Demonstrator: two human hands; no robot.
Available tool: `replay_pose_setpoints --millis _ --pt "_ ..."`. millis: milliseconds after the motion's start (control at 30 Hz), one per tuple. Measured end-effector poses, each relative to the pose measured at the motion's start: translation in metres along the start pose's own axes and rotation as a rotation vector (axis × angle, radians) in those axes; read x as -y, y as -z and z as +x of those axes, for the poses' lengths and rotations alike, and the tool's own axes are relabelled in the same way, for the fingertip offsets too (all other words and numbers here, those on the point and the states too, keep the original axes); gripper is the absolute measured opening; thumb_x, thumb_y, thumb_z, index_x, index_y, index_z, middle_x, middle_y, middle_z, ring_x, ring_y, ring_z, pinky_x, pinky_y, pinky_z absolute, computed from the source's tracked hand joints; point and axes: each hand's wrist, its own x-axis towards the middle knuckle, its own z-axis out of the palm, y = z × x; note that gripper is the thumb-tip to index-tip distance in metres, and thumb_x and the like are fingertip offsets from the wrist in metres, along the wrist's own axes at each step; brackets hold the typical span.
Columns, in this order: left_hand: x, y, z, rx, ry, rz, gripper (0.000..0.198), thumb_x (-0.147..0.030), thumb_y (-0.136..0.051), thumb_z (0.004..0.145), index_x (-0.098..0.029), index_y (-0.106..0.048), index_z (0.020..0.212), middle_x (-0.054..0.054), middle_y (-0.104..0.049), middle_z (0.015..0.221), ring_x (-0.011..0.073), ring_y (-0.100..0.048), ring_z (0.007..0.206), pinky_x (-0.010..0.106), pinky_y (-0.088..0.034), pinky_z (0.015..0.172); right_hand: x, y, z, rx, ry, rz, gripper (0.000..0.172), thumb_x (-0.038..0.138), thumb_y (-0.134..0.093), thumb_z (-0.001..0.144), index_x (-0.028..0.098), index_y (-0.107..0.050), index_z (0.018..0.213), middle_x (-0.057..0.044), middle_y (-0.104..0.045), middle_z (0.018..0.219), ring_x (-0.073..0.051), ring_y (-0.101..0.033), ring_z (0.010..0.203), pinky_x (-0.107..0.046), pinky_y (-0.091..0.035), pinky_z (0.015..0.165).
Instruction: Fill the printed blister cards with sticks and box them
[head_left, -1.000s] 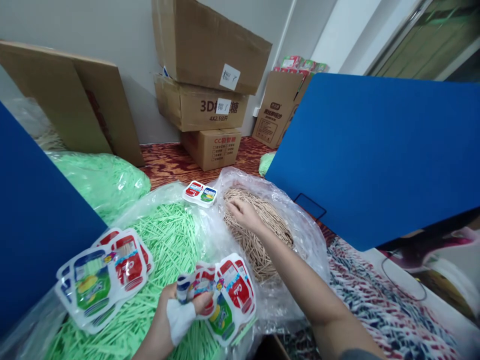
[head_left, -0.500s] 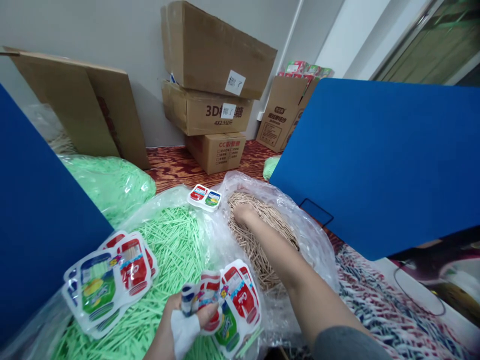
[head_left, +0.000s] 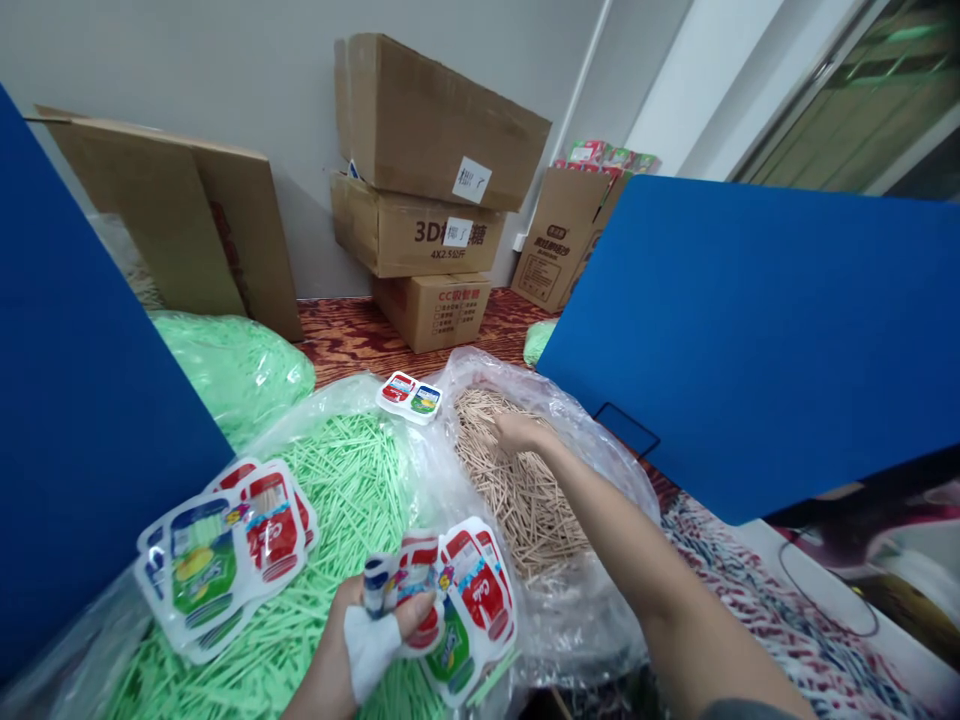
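Right hand (head_left: pixel 517 433) now up from deep in brown sticks (head_left: pixel 517 515); dip seemingly over; grip unclear; left hand (head_left: pixel 367 640) clutches printed packets (head_left: pixel 481 597).

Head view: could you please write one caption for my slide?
Left hand holds Cola-printed packets above green sticks; right hand at bagged brown sticks.

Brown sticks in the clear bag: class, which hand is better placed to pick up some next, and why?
Probably the right hand: it is at the brown sticks, with no packet visible in it. The left hand holds printed packets over the green sticks, farther away.
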Motion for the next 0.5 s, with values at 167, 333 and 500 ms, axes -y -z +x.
replay_pose_setpoints --millis 167,333,500 --pt "0.000 -0.005 0.007 -0.001 -0.001 -0.018 0.028 -0.033 -0.080 0.062 -0.010 -0.073 0.077 0.008 -0.075 0.071 0.0246 -0.069 0.065 0.031 -0.056 0.062 -0.012 -0.023 -0.043 -0.078 0.043 0.508 0.034 0.040 -0.028 0.095 0.017 -0.051 0.089 -0.005 -0.064 0.081 -0.012 -0.059 0.064 -0.024 -0.048 0.061" --pt "-0.003 -0.013 0.009 -0.046 0.033 -0.042 0.028 -0.035 -0.080 0.060 -0.010 -0.073 0.071 0.007 -0.074 0.067 0.0238 -0.068 0.063 0.030 -0.055 0.060 -0.005 -0.055 -0.059 -0.174 0.028 0.857 0.038 0.055 -0.035 0.087 0.020 -0.048 0.081 0.001 -0.054 0.066 -0.011 -0.049 0.053 -0.025 -0.043 0.053" --pt "-0.003 -0.013 0.008 -0.055 0.027 -0.025 0.024 -0.030 -0.082 0.057 -0.011 -0.072 0.068 0.005 -0.073 0.063 0.0218 -0.067 0.059 0.028 -0.054 0.058 -0.010 -0.050 -0.064 -0.229 0.016 1.046 0.035 0.055 -0.056 0.076 0.022 -0.047 0.068 0.005 -0.046 0.056 -0.010 -0.042 0.048 -0.024 -0.036 0.048"
